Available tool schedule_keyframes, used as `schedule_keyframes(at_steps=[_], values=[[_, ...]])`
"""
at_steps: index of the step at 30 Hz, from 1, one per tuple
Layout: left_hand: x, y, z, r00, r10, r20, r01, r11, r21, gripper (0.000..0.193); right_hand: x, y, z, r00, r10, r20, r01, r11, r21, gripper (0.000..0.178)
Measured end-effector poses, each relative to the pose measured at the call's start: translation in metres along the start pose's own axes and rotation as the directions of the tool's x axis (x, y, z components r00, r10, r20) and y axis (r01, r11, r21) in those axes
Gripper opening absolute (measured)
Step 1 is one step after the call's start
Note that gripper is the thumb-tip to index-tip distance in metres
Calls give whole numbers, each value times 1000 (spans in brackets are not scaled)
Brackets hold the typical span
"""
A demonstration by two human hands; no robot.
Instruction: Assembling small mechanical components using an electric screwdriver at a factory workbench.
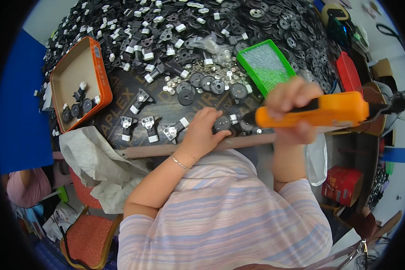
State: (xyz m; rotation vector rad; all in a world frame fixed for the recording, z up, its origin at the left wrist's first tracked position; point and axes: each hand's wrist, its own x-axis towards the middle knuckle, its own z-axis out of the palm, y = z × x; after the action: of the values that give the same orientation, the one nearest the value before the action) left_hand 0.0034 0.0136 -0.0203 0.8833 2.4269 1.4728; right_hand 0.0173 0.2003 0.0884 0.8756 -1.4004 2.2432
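My left hand (204,130) is at the front edge of the dark table, thumb and fingers curled round a black disc (222,123) with a white-tipped piece beside it. In my right hand (292,105) is an orange power screwdriver (344,110), its dark nose pointing left toward the disc. Another dark disc (246,125) lies partly under that nose; the tool's tip is hard to make out. Left of my left hand are several black brackets with white ends, one of them a bracket (150,128) near the edge. Several loose black discs (217,86) lie just beyond.
A large heap of black parts (166,33) covers the far side. An orange-rimmed tray (104,78) with a few assembled parts stands at left. At right is a green basket (258,78) of small shiny pieces. Small metal pieces (171,85) lie mid-table; a red bin (348,72) sits far right.
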Motion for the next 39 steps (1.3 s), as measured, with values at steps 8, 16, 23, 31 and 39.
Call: schedule_keyframes(at_steps=[8, 16, 23, 31, 39], values=[[19, 17, -1, 982, 163, -98, -118, 925, 361, 70, -30, -43, -62, 949, -118, -293, 53, 974, -222, 32], [-50, 18, -76, 987, -115, -113, 161, 707, 689, 74, -56, -68, -98, 922, -194, -336, 94, 951, -294, 34], [-39, 10, -68, 996, -61, -58, 83, 808, 584, 61, -49, -58, -87, 935, -193, -298, 86, 938, -337, 33], [1, 10, -42, 998, 62, 29, -69, 905, 420, 64, -51, -61, -83, 922, -215, -321, 106, 939, -326, 33], [34, -21, -65, 987, -25, -157, 120, 767, 631, 43, -53, -57, -79, 914, -211, -348, 98, 944, -315, 33]])
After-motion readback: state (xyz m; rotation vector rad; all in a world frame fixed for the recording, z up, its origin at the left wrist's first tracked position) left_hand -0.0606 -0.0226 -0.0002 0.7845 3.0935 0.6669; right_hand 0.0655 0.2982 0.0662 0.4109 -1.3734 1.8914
